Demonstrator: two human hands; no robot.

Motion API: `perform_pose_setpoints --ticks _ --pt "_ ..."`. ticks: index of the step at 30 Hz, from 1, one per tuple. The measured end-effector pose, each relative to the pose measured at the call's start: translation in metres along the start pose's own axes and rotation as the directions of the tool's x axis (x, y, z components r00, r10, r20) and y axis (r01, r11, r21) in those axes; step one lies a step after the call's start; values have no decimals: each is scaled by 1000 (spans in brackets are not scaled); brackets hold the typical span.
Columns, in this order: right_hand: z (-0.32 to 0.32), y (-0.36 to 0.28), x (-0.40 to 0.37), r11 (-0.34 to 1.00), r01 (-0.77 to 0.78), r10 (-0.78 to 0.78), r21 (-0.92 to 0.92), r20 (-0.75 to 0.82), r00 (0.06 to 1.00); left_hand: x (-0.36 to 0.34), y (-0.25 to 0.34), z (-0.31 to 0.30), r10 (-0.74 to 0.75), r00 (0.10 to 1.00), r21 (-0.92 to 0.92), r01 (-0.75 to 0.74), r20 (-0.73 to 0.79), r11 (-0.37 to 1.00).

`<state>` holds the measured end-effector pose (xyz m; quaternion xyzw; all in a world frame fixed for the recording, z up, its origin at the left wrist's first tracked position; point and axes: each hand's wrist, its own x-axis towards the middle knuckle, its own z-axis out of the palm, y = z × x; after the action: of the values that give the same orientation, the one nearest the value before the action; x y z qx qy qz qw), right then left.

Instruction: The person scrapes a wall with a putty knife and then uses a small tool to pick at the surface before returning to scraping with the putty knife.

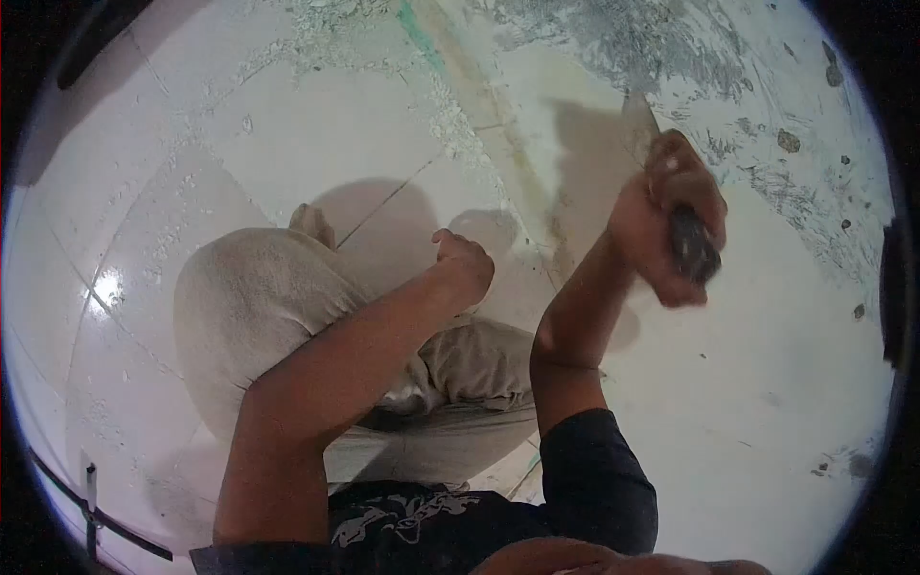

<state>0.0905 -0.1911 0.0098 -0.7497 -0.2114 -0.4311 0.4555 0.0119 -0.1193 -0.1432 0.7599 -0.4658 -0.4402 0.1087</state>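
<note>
right hand [668, 225], clenched on the scraper [636, 123], would do best holding its blade shallow to the wall [767, 316], left hand [465, 264] curled empty above the knee [249, 278].

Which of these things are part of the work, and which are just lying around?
In use: scraper, gripped in right hand, blade on the scraped wall.
Lying about: black cable, debris on floor tiles; left hand holds nothing.

White glossy floor tiles [240, 125] fill the left, with a bright glare spot [105, 287]. Pale crumbs [450, 115] line a tan-green strip [479, 86] at the foot of the white wall [767, 383], which shows grey scraped patches [632, 38]. A black cable [91, 513] crosses the lower-left corner.
</note>
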Motion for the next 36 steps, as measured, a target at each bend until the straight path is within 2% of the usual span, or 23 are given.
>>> perform_pose_setpoints --ticks 2,3,6,7,9,10,11,12,13,15,16,17,19,22,25,26,28,29,31,32,33,34,36 --pt "7 19 -14 990 -121 138 67 -399 907 2 0 6 11 1000 -16 -11 -21 1000" --pt "1 16 -12 994 -42 28 -102 -140 990 3 0 4 20 998 -23 -21 -52 1000" --pt "-1 28 -5 983 178 -166 -38 212 963 1 1 7 -7 997 7 8 -72 1000" --pt "7 46 -10 977 204 -200 -54 62 978 -1 -2 7 -14 998 3 14 -68 1000" --pt "-3 50 -9 973 177 -154 -148 151 976 -3 0 2 52 997 3 -52 -52 999" --pt "0 32 -1 966 141 -52 -215 373 926 -3 5 4 60 997 18 -59 -56 998" --pt "10 14 -3 952 240 -171 -191 319 932 -2 4 6 31 996 9 -30 -85 999" --pt "13 11 -2 950 257 -195 -175 308 931 -2 1 6 -2 994 -7 2 -113 1000" --pt "14 7 -3 940 191 -106 -284 290 951 -1 0 7 -2 994 -6 1 -113 1000" --pt "12 20 -4 960 171 -85 -223 352 932 1 0 12 13 992 -12 -15 -128 1000" --pt "13 23 -2 966 217 -154 -141 361 920 -1 0 10 31 987 -17 -34 -157 999" --pt "14 24 0 964 261 -222 -58 368 903 5 3 10 2 997 -23 -4 -81 1000" --pt "24 15 1 951 306 -276 -52 308 910 3 1 2 -16 999 11 17 -50 1000" --pt "18 39 6 964 255 -200 -76 424 883 -5 8 9 -3 1000 44 4 -31 999" --pt "27 30 1 911 409 -400 49 347 848 -9 3 -2 -29 999 12 30 -18 999" --pt "26 28 -1 921 388 -377 38 346 859 -5 1 -2 -39 999 5 39 -16 999" --pt "22 39 8 923 381 -305 -55 498 812 -2 1 2 2 1000 18 -1 -30 1000" --pt "13 36 8 918 379 -230 -115 624 747 -3 1 6 21 997 15 -20 -73 1000" --pt "18 34 38 898 411 -178 -157 725 665 -13 1 5 64 994 -61 -70 -94 996" --pt "32 61 82 840 529 -313 -117 693 650 13 -31 -38 18 984 0 -18 -176 1000" --pt "45 88 85 842 533 -362 -83 646 672 24 -60 -46 3 938 18 4 -348 1000" --pt "37 101 42 901 423 -277 -99 619 735 25 -61 -6 23 917 -7 -28 -399 1000" --pt "-45 47 -66 962 59 152 -265 706 692 -11 50 90 169 948 -267 -242 -270 933"
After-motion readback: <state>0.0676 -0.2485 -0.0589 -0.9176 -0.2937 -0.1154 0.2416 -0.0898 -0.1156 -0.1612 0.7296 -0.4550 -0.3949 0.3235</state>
